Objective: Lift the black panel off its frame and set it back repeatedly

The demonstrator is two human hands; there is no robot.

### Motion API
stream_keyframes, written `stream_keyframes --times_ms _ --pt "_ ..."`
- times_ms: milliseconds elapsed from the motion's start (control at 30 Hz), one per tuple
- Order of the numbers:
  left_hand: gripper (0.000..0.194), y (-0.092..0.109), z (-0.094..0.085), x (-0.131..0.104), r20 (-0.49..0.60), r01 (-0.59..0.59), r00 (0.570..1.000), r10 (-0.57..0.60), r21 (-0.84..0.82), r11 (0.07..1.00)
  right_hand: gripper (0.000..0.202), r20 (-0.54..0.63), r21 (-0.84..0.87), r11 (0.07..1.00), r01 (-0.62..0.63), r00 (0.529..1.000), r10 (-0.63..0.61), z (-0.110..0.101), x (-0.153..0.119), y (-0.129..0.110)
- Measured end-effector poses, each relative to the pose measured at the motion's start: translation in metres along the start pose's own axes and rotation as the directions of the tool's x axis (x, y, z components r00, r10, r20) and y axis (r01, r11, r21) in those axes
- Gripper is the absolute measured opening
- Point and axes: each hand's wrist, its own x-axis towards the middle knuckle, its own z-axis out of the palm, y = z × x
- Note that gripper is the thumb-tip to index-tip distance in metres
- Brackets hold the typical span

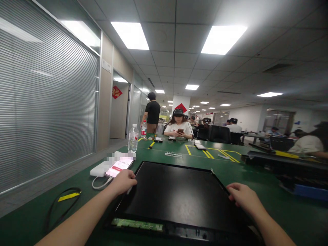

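Note:
A flat black panel (176,194) with a dark frame lies on the green table, a green circuit board (138,224) along its near edge. My left hand (124,182) is at the panel's left edge, fingers curled and closed on the frame. At the right edge, my right hand (241,195) has its fingers bent round the frame's side. The undersides of both hands' fingertips are partly hidden. Close to my left hand lies a lit phone (120,166) with a white cable.
Two bottles (133,138) stand at the back left. A black strap with a yellow tag (68,196) lies at left. Long black parts (279,160) and a blue item (310,192) are at right. Across the table, a seated person (178,128) holds a phone; another stands behind.

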Motion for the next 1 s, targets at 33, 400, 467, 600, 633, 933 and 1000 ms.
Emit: stream_keyframes --times_ms 33,400,467,600,633,933,1000 --pt "0.005 0.0008 -0.0005 -0.0005 -0.003 0.0 1.0 0.0 0.007 1.0 0.032 0.004 0.002 1.0 0.0 1.0 -0.001 0.0 0.0002 0.0003" --pt "0.005 0.0009 -0.0009 -0.0015 -0.014 -0.065 0.998 0.066 0.074 0.995 0.033 0.006 -0.008 1.0 -0.007 1.0 0.007 -0.0011 -0.0017 -0.0017" --pt "0.005 0.0008 -0.0013 -0.0012 -0.015 -0.08 0.997 0.082 0.09 0.993 0.033 0.014 -0.001 1.0 -0.013 1.0 0.013 -0.001 -0.0015 -0.0016" --pt "0.015 0.0012 -0.0031 0.0001 -0.004 -0.128 0.992 0.13 0.118 0.985 0.034 0.018 -0.012 1.0 -0.001 1.0 0.001 -0.0006 0.0008 0.0016" --pt "0.018 0.0014 -0.0038 0.0004 0.003 -0.144 0.989 0.145 0.124 0.982 0.034 0.017 -0.01 1.0 0.002 1.0 -0.002 -0.0002 0.0017 0.0028" --pt "0.025 -0.0037 -0.0023 0.0022 0.028 -0.192 0.981 0.19 0.167 0.967 0.033 0.007 -0.003 1.0 0.008 1.0 -0.008 0.0004 0.0011 0.0021" --pt "0.026 -0.0069 -0.0004 0.0041 0.023 -0.188 0.982 0.186 0.171 0.967 0.033 0.009 -0.014 1.0 0.006 1.0 -0.006 0.0 0.0002 0.0009"
